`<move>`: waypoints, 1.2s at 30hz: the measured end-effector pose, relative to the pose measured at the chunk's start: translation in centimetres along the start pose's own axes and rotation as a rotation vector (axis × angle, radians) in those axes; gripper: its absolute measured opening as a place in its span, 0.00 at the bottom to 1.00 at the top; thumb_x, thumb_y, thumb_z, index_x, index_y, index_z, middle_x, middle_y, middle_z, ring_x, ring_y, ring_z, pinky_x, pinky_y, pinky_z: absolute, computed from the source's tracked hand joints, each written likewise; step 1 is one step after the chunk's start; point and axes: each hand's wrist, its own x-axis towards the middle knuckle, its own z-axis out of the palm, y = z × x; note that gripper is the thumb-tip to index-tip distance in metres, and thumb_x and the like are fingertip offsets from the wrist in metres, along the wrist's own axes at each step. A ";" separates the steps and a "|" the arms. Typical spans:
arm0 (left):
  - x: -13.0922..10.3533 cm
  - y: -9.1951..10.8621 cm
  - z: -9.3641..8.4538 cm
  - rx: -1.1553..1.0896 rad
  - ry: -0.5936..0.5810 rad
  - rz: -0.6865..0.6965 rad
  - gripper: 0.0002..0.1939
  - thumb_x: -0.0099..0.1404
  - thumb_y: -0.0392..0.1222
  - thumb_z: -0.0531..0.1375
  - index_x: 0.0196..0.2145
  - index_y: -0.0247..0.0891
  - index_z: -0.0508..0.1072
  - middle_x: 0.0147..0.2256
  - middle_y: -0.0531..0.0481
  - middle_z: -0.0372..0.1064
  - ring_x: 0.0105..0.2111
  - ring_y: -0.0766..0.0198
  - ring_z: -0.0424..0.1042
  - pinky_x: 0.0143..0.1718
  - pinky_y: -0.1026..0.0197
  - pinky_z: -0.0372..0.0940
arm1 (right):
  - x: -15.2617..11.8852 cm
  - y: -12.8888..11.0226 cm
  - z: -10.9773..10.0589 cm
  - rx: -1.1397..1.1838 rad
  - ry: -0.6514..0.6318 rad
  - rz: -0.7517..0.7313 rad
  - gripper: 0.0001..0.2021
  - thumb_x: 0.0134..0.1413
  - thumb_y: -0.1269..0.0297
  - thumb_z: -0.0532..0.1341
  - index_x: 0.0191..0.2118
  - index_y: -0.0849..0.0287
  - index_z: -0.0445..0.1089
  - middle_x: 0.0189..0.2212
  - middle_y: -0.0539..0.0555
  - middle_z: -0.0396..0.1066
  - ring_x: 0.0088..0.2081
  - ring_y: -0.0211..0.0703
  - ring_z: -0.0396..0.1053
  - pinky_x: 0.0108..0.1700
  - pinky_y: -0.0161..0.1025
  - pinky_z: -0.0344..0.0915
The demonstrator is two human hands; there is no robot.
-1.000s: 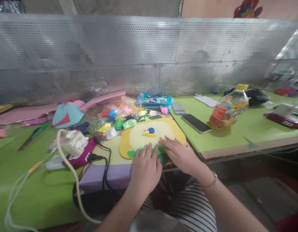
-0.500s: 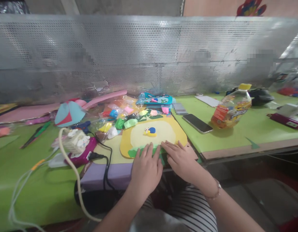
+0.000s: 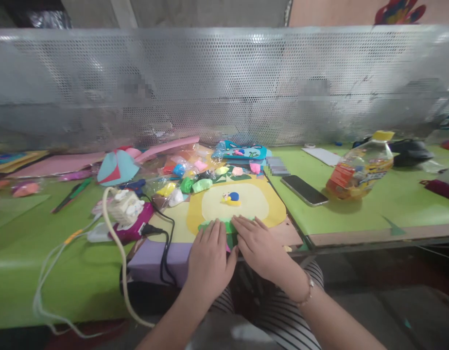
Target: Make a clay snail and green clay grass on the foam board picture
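My left hand point(image 3: 211, 255) lies flat with its fingers stretched out over the near edge of a yellow board point(image 3: 277, 206) with a cream centre. Beside it my right hand point(image 3: 259, 245) rests the same way, fingers straight, close to the left fingertips. Under and between the fingers shows a green strip point(image 3: 227, 226), partly hidden by both hands. Farther in on the board sits a small snail-like figure point(image 3: 232, 198) with a blue shell and yellow body. Several coloured lumps of soft clay, among them a light green one point(image 3: 201, 185), lie just behind the board.
A maroon power strip point(image 3: 135, 228) with a white plug and cables stands left. To the right are a phone point(image 3: 304, 190) and a yellow-capped bottle point(image 3: 359, 170). A blue decorated piece point(image 3: 244, 151) lies at the back before a perforated metal panel point(image 3: 224, 87).
My right hand has shifted left along the green strip, and the fingers now cover more of it. The left hand has moved slightly left. The camera view has turned a little left.
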 end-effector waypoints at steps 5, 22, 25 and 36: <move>-0.2 -0.4 0.1 -0.001 0.012 0.024 0.28 0.67 0.50 0.48 0.56 0.25 0.63 0.57 0.33 0.61 0.57 0.46 0.61 0.56 0.44 0.59 | -0.1 0.6 -0.1 0.001 -0.027 0.003 0.24 0.62 0.70 0.41 0.62 0.66 0.57 0.61 0.58 0.57 0.62 0.46 0.54 0.62 0.55 0.52; 0.7 -0.8 -1.0 -0.038 -0.005 0.029 0.33 0.66 0.56 0.48 0.58 0.24 0.60 0.52 0.31 0.66 0.52 0.47 0.66 0.51 0.47 0.63 | 0.1 0.5 -0.2 -0.180 -0.009 0.047 0.24 0.61 0.71 0.44 0.61 0.68 0.58 0.60 0.63 0.57 0.61 0.52 0.56 0.62 0.57 0.52; 1.9 -0.4 -1.5 -0.035 -0.046 -0.032 0.32 0.67 0.57 0.46 0.59 0.29 0.59 0.48 0.34 0.70 0.47 0.48 0.70 0.45 0.47 0.66 | 0.5 0.3 -0.1 -0.208 0.007 0.029 0.25 0.60 0.72 0.46 0.62 0.71 0.55 0.62 0.65 0.53 0.63 0.54 0.53 0.62 0.57 0.52; 1.9 -0.4 0.0 -0.068 -0.082 0.077 0.29 0.69 0.51 0.43 0.59 0.27 0.60 0.60 0.36 0.57 0.61 0.51 0.56 0.58 0.47 0.57 | 0.2 0.8 0.3 -0.119 -0.028 -0.065 0.26 0.60 0.70 0.46 0.64 0.67 0.52 0.64 0.61 0.51 0.64 0.49 0.50 0.62 0.51 0.54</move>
